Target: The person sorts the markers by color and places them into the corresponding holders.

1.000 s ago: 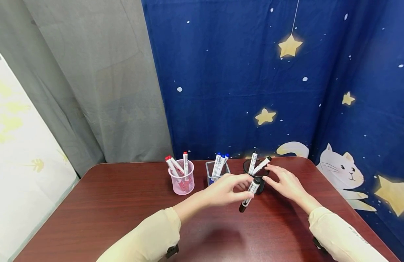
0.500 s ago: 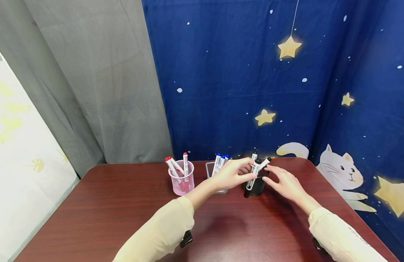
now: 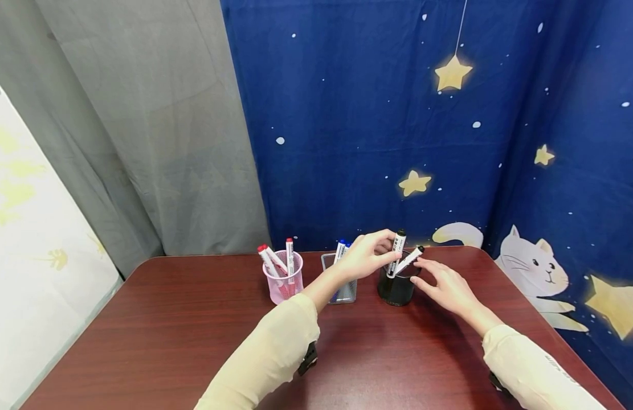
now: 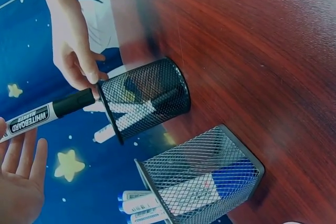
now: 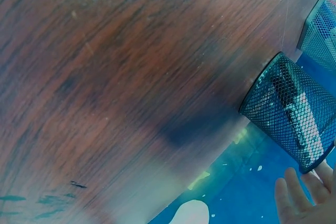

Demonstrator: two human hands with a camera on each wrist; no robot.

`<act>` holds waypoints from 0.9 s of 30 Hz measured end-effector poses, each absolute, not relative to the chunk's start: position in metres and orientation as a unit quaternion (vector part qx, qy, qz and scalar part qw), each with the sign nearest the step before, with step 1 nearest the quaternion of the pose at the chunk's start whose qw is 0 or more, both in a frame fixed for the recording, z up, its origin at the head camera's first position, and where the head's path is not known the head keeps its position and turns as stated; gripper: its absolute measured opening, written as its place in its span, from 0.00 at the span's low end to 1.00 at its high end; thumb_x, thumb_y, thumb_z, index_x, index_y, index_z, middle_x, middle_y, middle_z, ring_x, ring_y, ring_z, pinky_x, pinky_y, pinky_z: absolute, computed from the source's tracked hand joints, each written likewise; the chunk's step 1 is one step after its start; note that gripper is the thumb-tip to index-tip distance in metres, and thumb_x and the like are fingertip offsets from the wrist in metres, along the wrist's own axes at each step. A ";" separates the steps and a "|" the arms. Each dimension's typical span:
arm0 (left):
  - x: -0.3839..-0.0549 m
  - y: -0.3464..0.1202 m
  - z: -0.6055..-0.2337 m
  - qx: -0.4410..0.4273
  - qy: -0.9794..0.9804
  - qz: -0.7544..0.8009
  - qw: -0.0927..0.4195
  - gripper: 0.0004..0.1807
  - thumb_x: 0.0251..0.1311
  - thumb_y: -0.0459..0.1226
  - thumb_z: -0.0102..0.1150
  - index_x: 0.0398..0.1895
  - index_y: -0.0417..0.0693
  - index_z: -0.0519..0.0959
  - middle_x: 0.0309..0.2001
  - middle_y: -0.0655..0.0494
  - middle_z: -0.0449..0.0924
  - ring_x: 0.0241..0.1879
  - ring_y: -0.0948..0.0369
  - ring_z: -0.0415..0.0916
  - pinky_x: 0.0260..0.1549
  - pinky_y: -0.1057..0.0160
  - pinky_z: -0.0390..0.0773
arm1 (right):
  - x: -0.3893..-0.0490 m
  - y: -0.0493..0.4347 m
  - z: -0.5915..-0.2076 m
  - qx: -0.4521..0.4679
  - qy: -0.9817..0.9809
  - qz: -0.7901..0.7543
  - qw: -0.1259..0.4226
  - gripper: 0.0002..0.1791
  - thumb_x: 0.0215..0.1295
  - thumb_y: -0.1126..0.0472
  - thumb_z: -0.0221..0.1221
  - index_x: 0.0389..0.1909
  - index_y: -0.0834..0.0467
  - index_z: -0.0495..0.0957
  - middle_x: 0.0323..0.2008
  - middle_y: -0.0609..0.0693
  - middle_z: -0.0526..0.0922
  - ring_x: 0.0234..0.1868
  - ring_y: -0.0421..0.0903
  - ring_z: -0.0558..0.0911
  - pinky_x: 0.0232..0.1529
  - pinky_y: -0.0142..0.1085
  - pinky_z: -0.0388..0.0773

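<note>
My left hand (image 3: 366, 257) pinches a whiteboard marker (image 3: 398, 246) with a black cap above the round black mesh pen cup (image 3: 396, 291). In the left wrist view, the marker's lower black end (image 4: 74, 102) is at the cup's rim, pointing toward its mouth. Other black-capped markers, one of them leaning right (image 3: 409, 260), stand in that cup. My right hand (image 3: 444, 286) rests its fingertips against the right side of the cup's rim, fingers loosely extended; the right wrist view shows only part of this hand (image 5: 310, 198) by the mesh.
Left of the black cup stands a square mesh pen holder (image 3: 349, 293) with blue-capped markers, partly hidden by my left hand. Farther left is a pink mesh cup (image 3: 284, 290) with red-capped markers. These stand near the back of the brown table (image 3: 193, 330), before a blue curtain (image 3: 347, 142).
My left hand has moved up and away from me, bringing the marker from in front of the black cup to above its mouth, more upright. My right hand has stayed at the cup.
</note>
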State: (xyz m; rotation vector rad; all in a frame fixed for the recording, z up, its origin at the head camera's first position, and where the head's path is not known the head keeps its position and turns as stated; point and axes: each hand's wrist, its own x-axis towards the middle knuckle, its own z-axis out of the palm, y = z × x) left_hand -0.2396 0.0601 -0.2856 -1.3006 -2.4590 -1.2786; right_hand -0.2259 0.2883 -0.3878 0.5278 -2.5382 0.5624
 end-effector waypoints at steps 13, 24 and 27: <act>-0.257 0.066 -0.288 -0.366 -0.818 -0.440 0.053 0.15 0.56 0.38 0.57 0.46 0.44 0.73 0.35 0.54 0.78 0.34 0.68 0.76 0.35 0.72 0.71 | -0.224 0.288 -0.388 0.196 -0.925 0.206 0.251 0.21 0.54 0.52 0.60 0.46 0.59 0.75 0.49 0.57 0.74 0.49 0.54 0.72 0.44 0.50 0.67; -0.263 0.074 -0.287 -0.341 -0.822 -0.453 0.056 0.16 0.56 0.37 0.56 0.47 0.42 0.72 0.36 0.53 0.78 0.34 0.67 0.76 0.35 0.72 0.71 | -0.226 0.288 -0.390 0.201 -0.922 0.203 0.262 0.21 0.53 0.53 0.61 0.46 0.59 0.75 0.49 0.57 0.74 0.49 0.53 0.73 0.43 0.49 0.68; -0.265 0.077 -0.287 -0.336 -0.827 -0.447 0.058 0.16 0.57 0.37 0.56 0.48 0.43 0.72 0.36 0.53 0.78 0.35 0.67 0.76 0.35 0.72 0.71 | -0.226 0.289 -0.390 0.199 -0.923 0.203 0.259 0.21 0.54 0.53 0.60 0.46 0.59 0.75 0.49 0.57 0.74 0.49 0.53 0.73 0.43 0.49 0.68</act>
